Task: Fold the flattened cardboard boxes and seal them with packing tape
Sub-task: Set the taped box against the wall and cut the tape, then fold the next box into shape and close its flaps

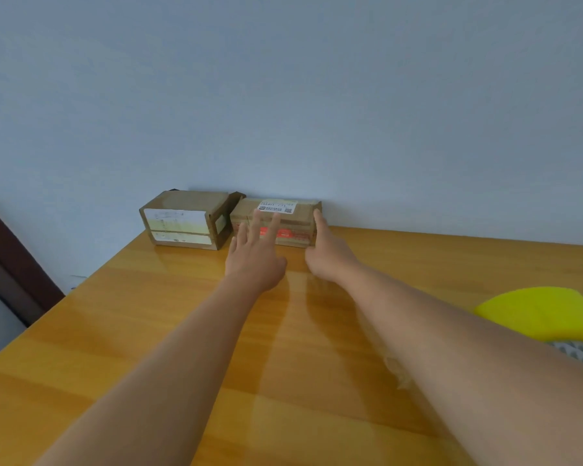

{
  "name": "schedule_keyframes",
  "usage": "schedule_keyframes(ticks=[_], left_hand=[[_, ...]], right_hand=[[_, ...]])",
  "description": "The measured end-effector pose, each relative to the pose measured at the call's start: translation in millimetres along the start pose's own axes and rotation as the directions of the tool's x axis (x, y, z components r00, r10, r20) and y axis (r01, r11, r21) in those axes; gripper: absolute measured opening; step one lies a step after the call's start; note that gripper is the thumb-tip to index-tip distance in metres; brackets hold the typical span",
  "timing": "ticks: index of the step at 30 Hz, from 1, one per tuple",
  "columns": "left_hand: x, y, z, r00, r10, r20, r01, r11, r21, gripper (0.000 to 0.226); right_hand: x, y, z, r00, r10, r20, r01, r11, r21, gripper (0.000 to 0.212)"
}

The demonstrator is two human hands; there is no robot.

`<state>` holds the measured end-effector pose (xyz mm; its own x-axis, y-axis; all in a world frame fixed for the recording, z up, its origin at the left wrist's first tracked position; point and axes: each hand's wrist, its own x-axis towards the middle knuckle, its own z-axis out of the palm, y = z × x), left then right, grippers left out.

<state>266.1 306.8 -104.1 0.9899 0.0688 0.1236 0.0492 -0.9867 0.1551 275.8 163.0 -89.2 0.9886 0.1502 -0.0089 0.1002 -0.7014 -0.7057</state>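
Two bare forearms in view, no sleeves visible up to the frame edge. Left hand (253,260) and right hand (327,255): no gloves, no rings, no watch or wristband visible. Nails short, unpainted as far as can be told. Nothing else of the person shows.

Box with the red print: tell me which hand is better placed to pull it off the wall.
Right, probably. The right hand reaches the box at its right end, a finger up at the top corner. The left hand is spread open at its front face, with no edge to hook.
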Motion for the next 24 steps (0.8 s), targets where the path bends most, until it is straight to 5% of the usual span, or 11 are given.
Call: schedule_keyframes(ticks=[13, 24], left_hand=[[-114.0, 96.2, -92.6, 0.979, 0.159, -0.125, -0.170, 0.982, -0.083, 0.068], [-201.5, 266.9, -112.1, 0.896, 0.405, -0.183, -0.433, 0.889, -0.149, 0.062]], right_hand=[[-136.3, -3.7, -137.5, 0.975, -0.159, -0.156, 0.091, 0.922, -0.376, 0.067], [-278.3, 115.0, -262.4, 0.911, -0.086, -0.403, -0.111, 0.890, -0.442, 0.060]])
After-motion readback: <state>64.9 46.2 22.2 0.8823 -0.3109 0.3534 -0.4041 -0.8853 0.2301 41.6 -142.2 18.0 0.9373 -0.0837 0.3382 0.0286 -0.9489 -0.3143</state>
